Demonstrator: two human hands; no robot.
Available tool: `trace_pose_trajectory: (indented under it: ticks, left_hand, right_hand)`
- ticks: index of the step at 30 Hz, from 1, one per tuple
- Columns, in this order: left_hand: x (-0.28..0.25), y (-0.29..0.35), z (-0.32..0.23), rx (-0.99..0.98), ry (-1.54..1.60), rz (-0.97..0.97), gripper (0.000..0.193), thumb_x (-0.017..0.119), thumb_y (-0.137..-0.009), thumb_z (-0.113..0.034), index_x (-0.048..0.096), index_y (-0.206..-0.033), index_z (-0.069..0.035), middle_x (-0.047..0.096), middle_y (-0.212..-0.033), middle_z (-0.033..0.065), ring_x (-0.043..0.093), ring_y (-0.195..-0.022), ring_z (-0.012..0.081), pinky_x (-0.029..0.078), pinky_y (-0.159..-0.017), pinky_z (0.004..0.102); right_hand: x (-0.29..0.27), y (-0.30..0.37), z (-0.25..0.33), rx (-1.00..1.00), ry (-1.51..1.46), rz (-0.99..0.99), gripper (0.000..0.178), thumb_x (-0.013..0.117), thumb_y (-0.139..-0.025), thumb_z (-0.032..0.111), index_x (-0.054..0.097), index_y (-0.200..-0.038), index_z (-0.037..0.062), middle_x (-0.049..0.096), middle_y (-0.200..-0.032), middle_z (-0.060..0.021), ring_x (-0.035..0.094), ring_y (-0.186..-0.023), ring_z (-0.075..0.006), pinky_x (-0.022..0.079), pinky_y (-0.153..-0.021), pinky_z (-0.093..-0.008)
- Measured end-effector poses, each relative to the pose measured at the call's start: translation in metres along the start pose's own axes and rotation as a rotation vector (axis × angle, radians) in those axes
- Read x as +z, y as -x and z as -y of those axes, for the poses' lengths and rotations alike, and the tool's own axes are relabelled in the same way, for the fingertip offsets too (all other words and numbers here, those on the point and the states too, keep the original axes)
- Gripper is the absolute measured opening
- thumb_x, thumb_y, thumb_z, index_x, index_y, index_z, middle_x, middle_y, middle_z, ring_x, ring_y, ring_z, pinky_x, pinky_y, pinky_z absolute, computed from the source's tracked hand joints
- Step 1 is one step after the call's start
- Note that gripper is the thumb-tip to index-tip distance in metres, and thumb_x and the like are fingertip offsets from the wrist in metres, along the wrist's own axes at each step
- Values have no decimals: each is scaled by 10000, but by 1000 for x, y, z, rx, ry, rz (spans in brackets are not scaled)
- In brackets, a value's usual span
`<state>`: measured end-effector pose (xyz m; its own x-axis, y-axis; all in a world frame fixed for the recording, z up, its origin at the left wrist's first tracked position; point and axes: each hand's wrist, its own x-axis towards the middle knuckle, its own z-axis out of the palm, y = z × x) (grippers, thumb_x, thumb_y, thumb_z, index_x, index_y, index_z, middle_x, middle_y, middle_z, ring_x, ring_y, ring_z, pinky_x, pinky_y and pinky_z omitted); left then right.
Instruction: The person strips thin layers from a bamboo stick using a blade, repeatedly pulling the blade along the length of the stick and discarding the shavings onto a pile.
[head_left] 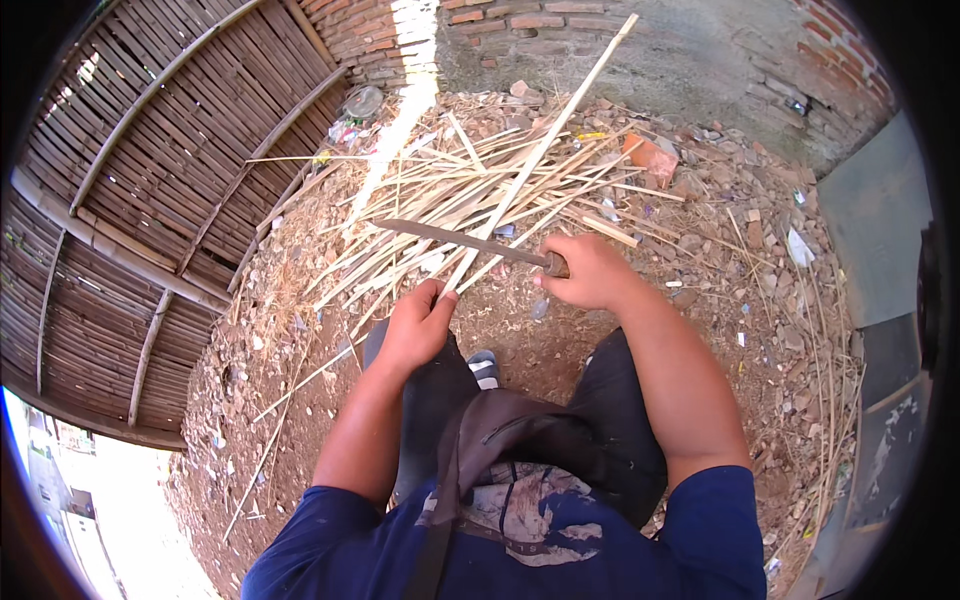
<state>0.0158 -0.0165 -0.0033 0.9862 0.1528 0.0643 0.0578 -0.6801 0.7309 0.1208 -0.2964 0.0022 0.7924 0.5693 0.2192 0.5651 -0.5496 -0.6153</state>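
My left hand [416,328] is closed round the lower end of a long pale bamboo strip [538,152], which slants up and away to the right toward the wall. In my right hand [592,272] is the handle of a machete [450,236] with a dull brown blade. The blade points left and crosses the strip in view, a little beyond my left hand; whether it touches the strip I cannot tell. Beneath both lies a loose heap of split bamboo strips [420,205] on the ground.
A woven bamboo wall [170,130] stands at the left, a brick and plaster wall [680,75] at the back. Grey panels [875,220] line the right side. An orange brick piece [650,160] and a white scrap [800,247] lie among rubble. My knees flank the work area.
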Motion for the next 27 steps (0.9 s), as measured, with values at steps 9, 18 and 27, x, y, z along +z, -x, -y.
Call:
trace_pose_trajectory:
  ticks: [9, 18, 27]
  left_hand:
    - [38, -16, -18, 16, -6, 79, 247, 618, -966, -242, 643, -930, 2, 587, -729, 80, 547, -715, 192, 453, -673, 359]
    - [26, -14, 13, 9, 112, 105, 249, 648, -964, -240, 642, -905, 2, 587, -719, 41, 522, -689, 127, 447, -646, 322]
    - [26, -13, 26, -76, 123, 154, 248, 685, -930, -243, 652, -923, 3, 588, -728, 21, 514, -671, 106, 442, -626, 302]
  right_hand:
    - [-18, 4, -17, 184, 1, 12, 353, 771, -793, 341, 680, -1032, 97, 697, -842, -169, 681, -846, -391, 521, -722, -484]
    - [2, -14, -12, 105, 119, 154, 300, 762, -797, 331, 705, -985, 104, 701, -843, -162, 695, -864, -354, 537, -731, -473]
    - [27, -21, -15, 101, 172, 225, 273, 740, -791, 303, 711, -966, 96, 702, -836, -167, 689, -821, -367, 531, -710, -482]
